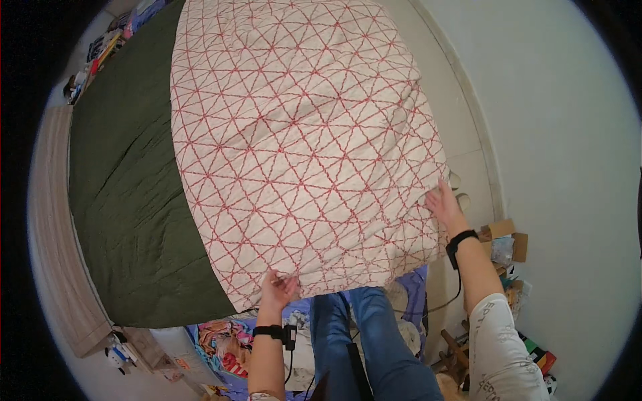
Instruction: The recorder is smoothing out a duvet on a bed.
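A cream blanket with a red lattice of crossing lines (301, 150) covers much of the bed, its surface slightly wrinkled towards the right and near edges. My left hand (278, 289) is at its near edge, close to the left corner, with fingers loosely curled and apart. At the blanket's right side, my right hand (444, 203) touches the fabric with its fingers spread. No fold of cloth shows plainly pinched in either hand. To the left, a dark green bed cover (135, 200) lies beside the patterned blanket.
A wooden bed edge (55, 225) runs along the left. Below the bed's near end, a pile of colourful clothes (228, 346) lies beside my legs (371, 331). Open cardboard boxes (501, 240) and a wooden stool (454, 346) stand right, near the white wall (562, 125).
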Demonstrator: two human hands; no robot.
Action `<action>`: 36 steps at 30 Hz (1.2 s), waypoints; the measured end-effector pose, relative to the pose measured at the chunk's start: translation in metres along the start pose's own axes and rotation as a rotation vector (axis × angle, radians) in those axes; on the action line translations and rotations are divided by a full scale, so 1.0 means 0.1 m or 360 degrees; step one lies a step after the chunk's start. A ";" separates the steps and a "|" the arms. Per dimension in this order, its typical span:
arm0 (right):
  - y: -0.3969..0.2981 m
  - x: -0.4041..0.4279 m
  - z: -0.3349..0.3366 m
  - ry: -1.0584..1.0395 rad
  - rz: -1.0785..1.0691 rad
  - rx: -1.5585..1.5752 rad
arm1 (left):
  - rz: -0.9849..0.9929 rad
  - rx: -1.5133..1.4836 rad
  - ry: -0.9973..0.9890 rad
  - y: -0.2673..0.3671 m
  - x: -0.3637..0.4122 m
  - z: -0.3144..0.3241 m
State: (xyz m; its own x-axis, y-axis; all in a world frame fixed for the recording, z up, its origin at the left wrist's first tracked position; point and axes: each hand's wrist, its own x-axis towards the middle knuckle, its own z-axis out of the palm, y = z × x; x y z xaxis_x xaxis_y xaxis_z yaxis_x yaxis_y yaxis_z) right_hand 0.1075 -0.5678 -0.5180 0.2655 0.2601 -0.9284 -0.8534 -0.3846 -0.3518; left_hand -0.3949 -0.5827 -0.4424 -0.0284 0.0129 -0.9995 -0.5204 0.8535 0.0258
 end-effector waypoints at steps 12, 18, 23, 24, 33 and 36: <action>-0.18 0.13 -0.43 -0.0437 -0.0443 -0.0350 | 0.0933 -0.0004 -0.0144 0.15 -0.51 -0.01; 0.84 -1.02 -1.37 -0.0075 -0.0169 -0.0667 | 0.1155 0.0038 0.0283 0.25 -0.65 -0.69; 0.93 -0.76 -1.22 -0.0259 0.0268 -0.0559 | 0.0869 0.0062 0.0468 0.25 -0.35 -0.86; 0.93 -0.65 -1.18 -0.0313 0.0289 -0.0584 | 0.0837 0.0134 0.0519 0.32 -0.27 -0.92; 0.14 -0.28 -1.27 0.0374 0.0327 -0.0193 | 0.0661 -0.0057 0.0332 0.24 0.00 -0.80; 0.14 -0.14 -1.29 0.0356 0.0256 -0.0009 | 0.0606 -0.0263 0.0227 0.23 -0.02 -0.90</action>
State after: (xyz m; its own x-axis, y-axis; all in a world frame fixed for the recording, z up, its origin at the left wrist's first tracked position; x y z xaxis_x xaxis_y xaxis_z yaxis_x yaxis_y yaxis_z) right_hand 0.1498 -0.6914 -0.5250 0.2198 -0.0064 -0.9755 -0.8903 -0.4101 -0.1979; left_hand -0.4834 -0.6102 -0.4379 -0.3559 0.2286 -0.9061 -0.5793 0.7069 0.4059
